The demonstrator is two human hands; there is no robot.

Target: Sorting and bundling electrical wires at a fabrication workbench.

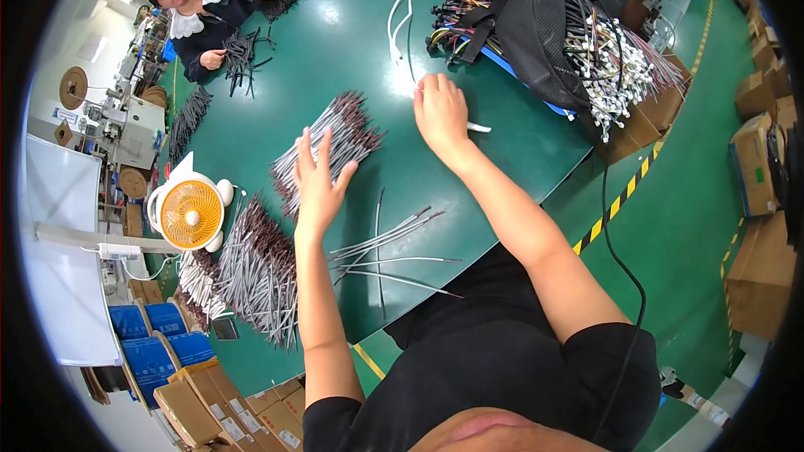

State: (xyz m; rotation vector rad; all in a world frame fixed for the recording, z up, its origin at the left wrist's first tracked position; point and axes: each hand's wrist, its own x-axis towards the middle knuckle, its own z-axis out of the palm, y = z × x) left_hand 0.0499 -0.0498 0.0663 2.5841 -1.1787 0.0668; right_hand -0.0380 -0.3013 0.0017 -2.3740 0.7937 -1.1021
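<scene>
My left hand (316, 182) is spread open, with its fingers over a pile of short grey wires (335, 138) that have dark brown ends. The fingertips rest on or just above that pile; I cannot tell which. To its right, my right hand (441, 113) has its fingers curled together low over the green table. A thin white strip (391, 29) runs from the far side toward this hand, and a short white end (479, 127) sticks out beside the wrist. What lies under the right fingers is hidden. Several loose grey wires (381, 243) lie crossed between my forearms.
A larger pile of grey wires (260, 276) and an orange-and-white fan (191, 214) are at left. Bundled harnesses with white connectors (620, 75) and a black mesh bag (540, 38) fill the far right. Across the green table (335, 25), a co-worker (209, 17) handles dark wires.
</scene>
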